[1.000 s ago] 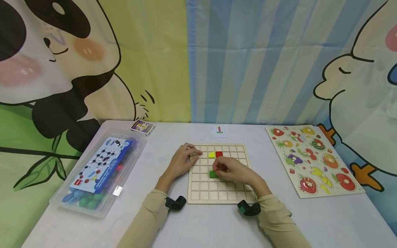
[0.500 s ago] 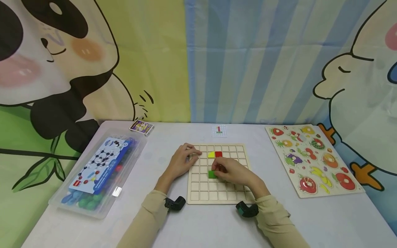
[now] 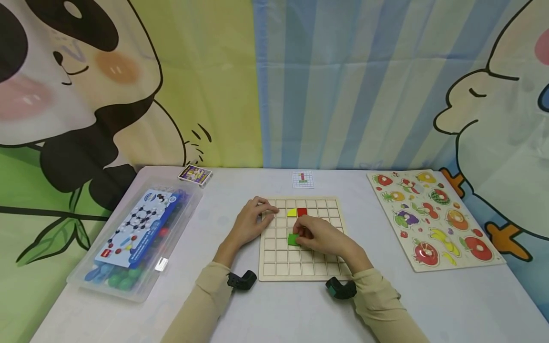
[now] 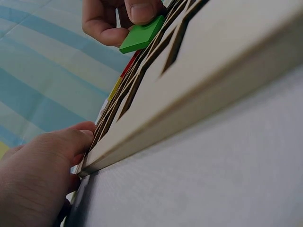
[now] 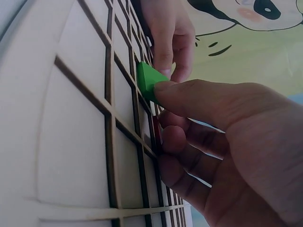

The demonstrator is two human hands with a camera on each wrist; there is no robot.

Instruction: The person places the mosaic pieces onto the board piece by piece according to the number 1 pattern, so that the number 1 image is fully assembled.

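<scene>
grid board (image 3: 300, 257) at the table's (image 3: 274, 309) centre, lidded box (image 3: 137, 233) to its left, fruit puzzle (image 3: 433, 219) to its right, pattern card (image 3: 302, 179) behind it

The grid board (image 3: 300, 267) is pale, matt wood with dark cut grooves. The green tile (image 4: 141, 35) looks smooth and slightly glossy. A finely woven cloth covers the desk (image 3: 274, 309). The storage box (image 3: 128, 238) is clear, shiny plastic.
</scene>
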